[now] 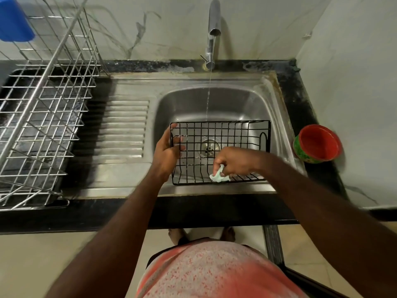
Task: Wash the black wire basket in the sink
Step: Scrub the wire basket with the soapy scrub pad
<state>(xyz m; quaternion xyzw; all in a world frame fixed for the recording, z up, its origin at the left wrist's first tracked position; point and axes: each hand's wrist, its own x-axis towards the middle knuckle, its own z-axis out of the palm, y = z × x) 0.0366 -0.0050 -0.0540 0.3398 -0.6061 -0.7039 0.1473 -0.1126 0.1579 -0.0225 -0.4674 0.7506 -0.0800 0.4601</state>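
The black wire basket (pixel 236 134) hangs over the steel sink (pixel 184 104), its near edge by the sink's front rim. My left hand (pixel 168 150) grips the basket's left end, fingers curled through the wires. My right hand (pixel 233 161) pinches a small pale green scrub cloth (pixel 219 176) against the wires at the basket's near side. A thin stream of water falls from the tap (pixel 213 29) to just behind the basket's far edge. The drain shows through the mesh.
A large steel dish rack (pixel 43 117) stands on the counter at the left, with a blue object (pixel 12 20) at its top corner. A red and green bowl (pixel 316 144) sits on the black counter right of the sink. The ribbed drainboard (pixel 124 127) lies between rack and basin.
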